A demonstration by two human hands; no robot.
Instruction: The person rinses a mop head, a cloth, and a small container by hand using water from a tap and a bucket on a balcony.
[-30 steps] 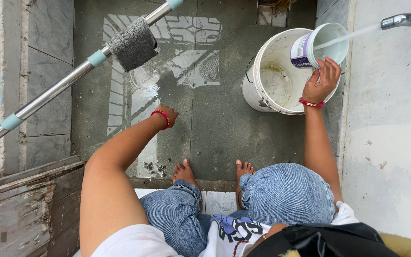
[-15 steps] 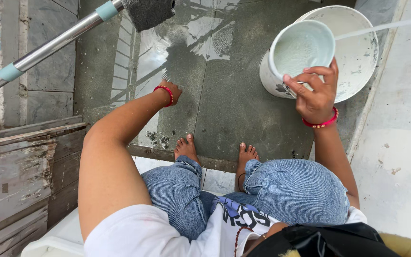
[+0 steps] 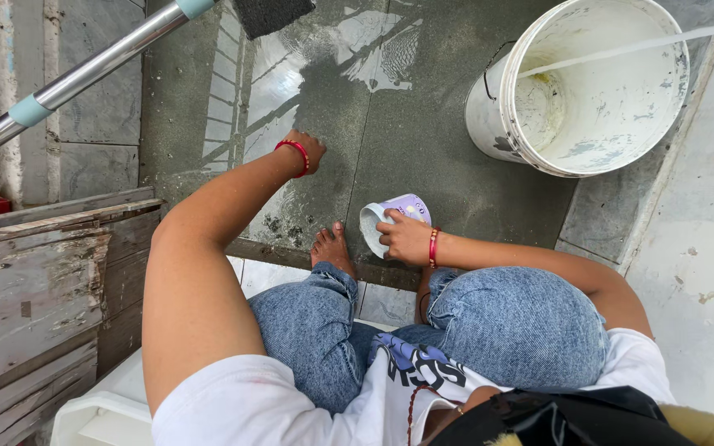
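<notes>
Your right hand [image 3: 406,239] gripped the tipped purple tub [image 3: 393,219] low beside your foot [image 3: 330,248], mouth angled to the wet floor [image 3: 423,149]; your left hand [image 3: 306,151] pressed the floor, its fingers hidden

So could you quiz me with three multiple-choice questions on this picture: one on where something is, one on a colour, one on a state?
1. Where is the small tub that the right hand holds?
A. Inside the bucket
B. Low over the wet floor, by the feet
C. On the wooden planks

2. What colour are the bangles on both wrists?
A. Red
B. Green
C. Black

3. What is happening at the white bucket?
A. It lies tipped on its side
B. A lid covers it
C. It stands upright and a thin stream of water runs into it

Answers:
1 B, the tub is tilted just ahead of the toes, apart from the bucket.
2 A, a red band shows on each wrist.
3 C, its open mouth faces up and the stream crosses its rim.
</notes>
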